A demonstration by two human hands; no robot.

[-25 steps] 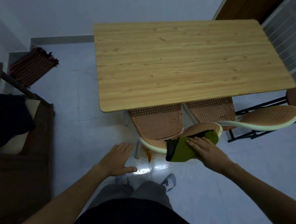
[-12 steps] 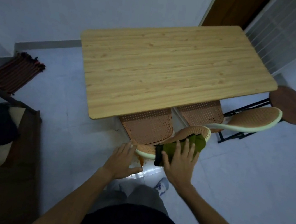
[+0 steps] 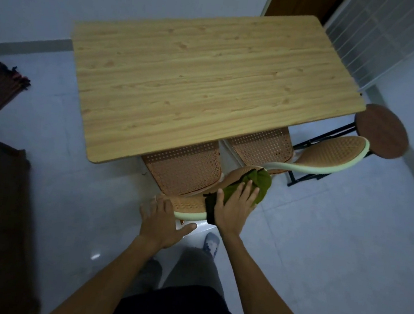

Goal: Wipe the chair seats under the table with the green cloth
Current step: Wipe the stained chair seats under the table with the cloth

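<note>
since a second ago my right hand [image 3: 233, 207] has swung round from the side to point straight away from me, and it has pushed the green cloth [image 3: 255, 183] up along the curved backrest of the near chair [image 3: 189, 204]. my left hand [image 3: 163, 222] has come forward from over the floor to the pale rim at the chair's near-left edge, fingers loosely spread; whether it touches i cannot tell. to me that means the wipe is working the backrest, while the seats tucked under the table [image 3: 209, 91] are not yet reached.

my right fingers lie flat and fanned on the cloth, pressing rather than gripping. the cloth is soft, bunched, olive green with a dark edge hanging at its near-left end. the chair is orange perforated mesh with a smooth pale green rim. a second chair [image 3: 332, 155] of the same make sits to the right, beside a round brown stool [image 3: 381, 131]. the tabletop is light wood grain with rounded corners.
</note>
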